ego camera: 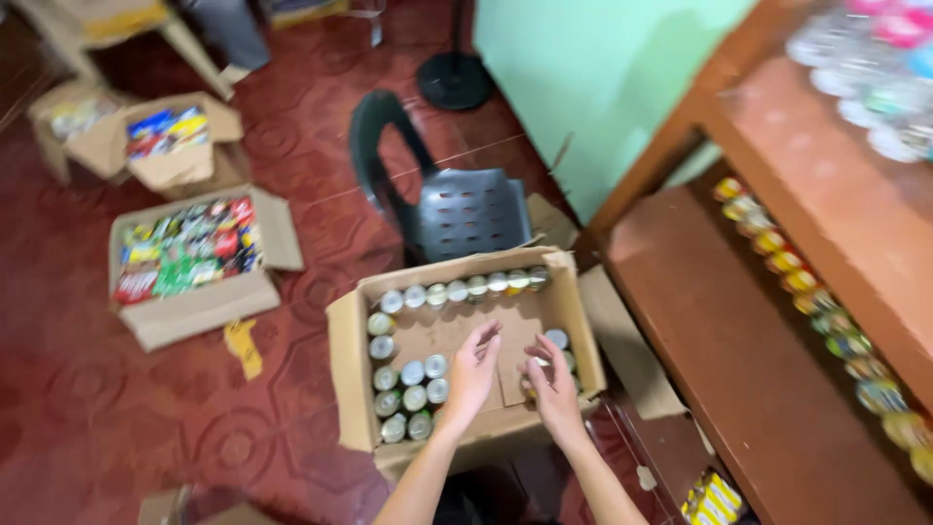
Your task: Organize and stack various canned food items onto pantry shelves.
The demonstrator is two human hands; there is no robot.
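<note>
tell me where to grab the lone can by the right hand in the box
Grip the can around its upper rim and sides, coming straight down from above. It stands upright, lid up, near the cardboard box wall, with bare box floor on its left for fingers. The right hand is nearest.

We find the whole view smeared by motion. Both forearms are cut off by the bottom edge. The left hand [473,374] and right hand [556,389] hover over the open cardboard box [350,369]; we cannot tell whether either hand's fingers touch a tin. The tins [413,384] just left of the left hand show only lids; their labels are hidden. The right hand covers some tins beneath it. Well right of the hands, the cans on the wooden shelf [758,389] blur into coloured spots. The packets in the far boxes [185,248] are too small to identify.
</note>
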